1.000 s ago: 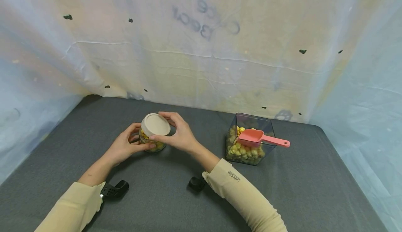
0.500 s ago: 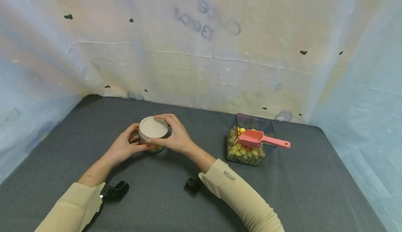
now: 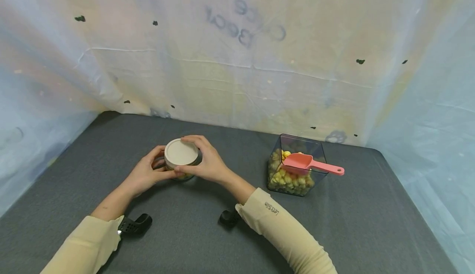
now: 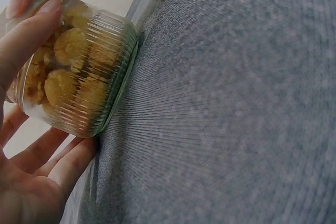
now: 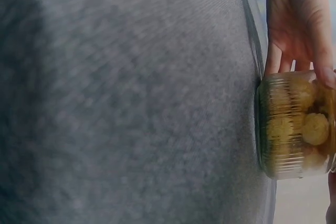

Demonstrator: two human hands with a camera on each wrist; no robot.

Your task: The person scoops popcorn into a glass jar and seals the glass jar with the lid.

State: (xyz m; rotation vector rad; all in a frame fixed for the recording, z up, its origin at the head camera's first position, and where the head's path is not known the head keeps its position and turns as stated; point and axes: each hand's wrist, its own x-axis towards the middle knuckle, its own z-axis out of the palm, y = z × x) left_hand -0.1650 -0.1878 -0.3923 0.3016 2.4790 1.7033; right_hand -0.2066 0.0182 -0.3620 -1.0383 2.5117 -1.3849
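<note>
A small ribbed glass jar (image 4: 100, 61) filled with popcorn stands on the grey table, left of the middle in the head view. My left hand (image 3: 145, 172) holds the jar's left side, its thumb and fingers curved around the glass. On the jar's mouth lies a round off-white lid (image 3: 181, 152). My right hand (image 3: 207, 161) grips that lid at its rim, thumb at the near side and fingers at the far side. In the right wrist view the jar (image 5: 289, 127) shows at the right edge, with my left hand (image 5: 298, 22) behind it.
To the right stands a clear square container (image 3: 301, 143) holding popcorn (image 3: 287, 181). A pink scoop (image 3: 301, 162) lies on that popcorn, its handle sticking out over the right rim. Pale curtains (image 3: 237, 80) hang along the back and sides of the grey table (image 3: 356, 224).
My right hand has brought the lid down and slightly left, from tilted above the jar to lying level on its mouth. The left hand has stayed on the jar.
</note>
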